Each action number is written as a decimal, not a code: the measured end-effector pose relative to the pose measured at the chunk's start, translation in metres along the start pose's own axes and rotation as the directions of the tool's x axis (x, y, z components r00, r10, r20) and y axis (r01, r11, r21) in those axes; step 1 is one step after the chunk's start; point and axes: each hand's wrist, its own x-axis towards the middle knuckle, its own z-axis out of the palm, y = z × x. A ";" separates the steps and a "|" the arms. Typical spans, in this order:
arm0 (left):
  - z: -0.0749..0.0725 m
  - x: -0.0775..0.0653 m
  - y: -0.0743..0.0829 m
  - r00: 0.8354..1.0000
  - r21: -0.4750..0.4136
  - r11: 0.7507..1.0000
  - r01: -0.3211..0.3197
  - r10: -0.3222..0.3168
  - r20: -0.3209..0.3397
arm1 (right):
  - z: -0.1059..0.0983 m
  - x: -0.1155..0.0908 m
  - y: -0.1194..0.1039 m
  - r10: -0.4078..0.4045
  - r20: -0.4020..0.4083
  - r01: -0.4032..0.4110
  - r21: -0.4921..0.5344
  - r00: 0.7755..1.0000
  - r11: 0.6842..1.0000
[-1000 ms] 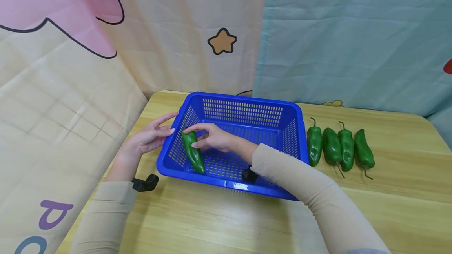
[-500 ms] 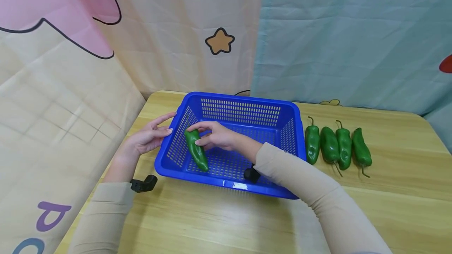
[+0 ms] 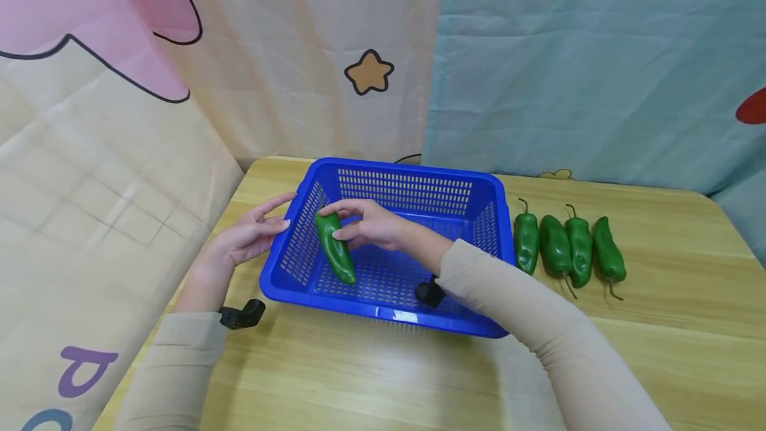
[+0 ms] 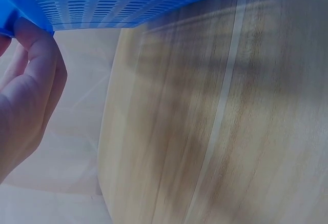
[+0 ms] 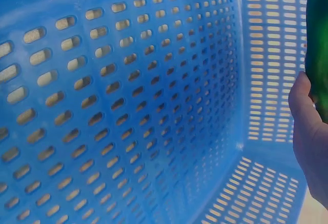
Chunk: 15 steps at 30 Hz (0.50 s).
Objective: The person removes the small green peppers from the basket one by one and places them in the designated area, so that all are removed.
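Observation:
A blue plastic basket (image 3: 335, 306) with slotted walls stands on the wooden table. My left hand (image 3: 248, 235) holds its left rim; in the left wrist view that hand's fingers (image 4: 37, 44) reach under the rim. Inside the basket, near its left wall, my right hand (image 3: 374, 226) pinches a long green pepper (image 3: 337, 255) by its upper end between thumb and fingers. The pepper slants with its lower tip toward the front right. Whether that tip touches the basket floor, I cannot tell. The right wrist view shows the pepper (image 5: 316, 44) at its right edge, beside the thumb.
Several more green peppers (image 3: 555, 248) lie in a row on the table, just right of the basket. Bare wooden table (image 3: 371, 378) spreads in front. Patterned curtains (image 3: 538, 72) hang behind and along the left. A black wrist camera (image 3: 429, 291) on the right arm sits over the basket.
The right hand and the pepper have shifted slightly to the right and away from the left wall. My left hand stays at the rim. The head view has drifted a little.

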 end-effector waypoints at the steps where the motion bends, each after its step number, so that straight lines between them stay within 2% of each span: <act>1: 0.000 -0.001 0.000 1.000 -0.003 1.000 -0.007 0.007 0.001 | 0.000 -0.001 -0.001 -0.001 -0.004 0.001 0.000 1.000 1.000; 7: -0.004 -0.004 -0.001 1.000 -0.019 1.000 -0.022 0.022 0.008 | 0.001 -0.010 -0.008 0.025 -0.031 -0.024 0.004 0.999 1.000; 15: -0.002 0.000 -0.003 1.000 -0.012 1.000 -0.016 0.016 -0.002 | -0.002 -0.022 -0.012 0.014 -0.048 -0.015 -0.013 0.999 1.000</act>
